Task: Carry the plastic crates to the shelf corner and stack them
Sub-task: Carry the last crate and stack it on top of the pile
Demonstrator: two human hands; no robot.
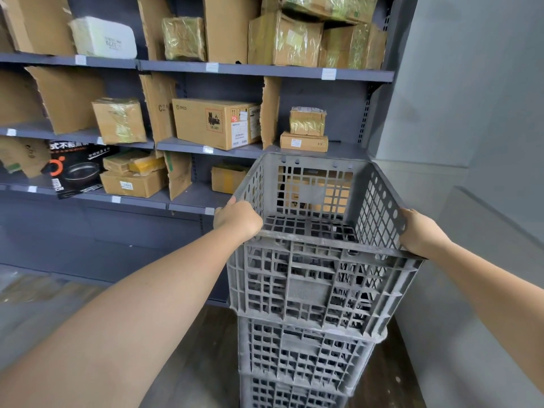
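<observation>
The top crate [318,245], grey latticed plastic and empty, sits on the crate stack [303,360] of the same kind, where two more crates show beneath it, the lowest cut off by the bottom edge of the head view. Your left hand [237,219] is closed over the left rim of the top crate near its near corner, fingers curled over the edge. Your right hand [418,231] grips the right rim, thumb side on top, fingers hidden behind the wall. Both forearms reach in from the lower corners of the view.

The top crate is slightly turned against the one below, so its near wall overhangs on the right; whether it is fully seated you cannot tell. The stack stands on the dark floor [206,334] just in front of the right end of the grey shelf unit [265,70], with the grey wall [471,113] close on the stack's right.

Behind the top crate, on the shelf level with its far rim, lie two small cardboard boxes [306,132], one on the other. Left of the crate on that shelf stands a larger PICO carton [215,123]. Further left and lower leans a black printed box [76,169].
</observation>
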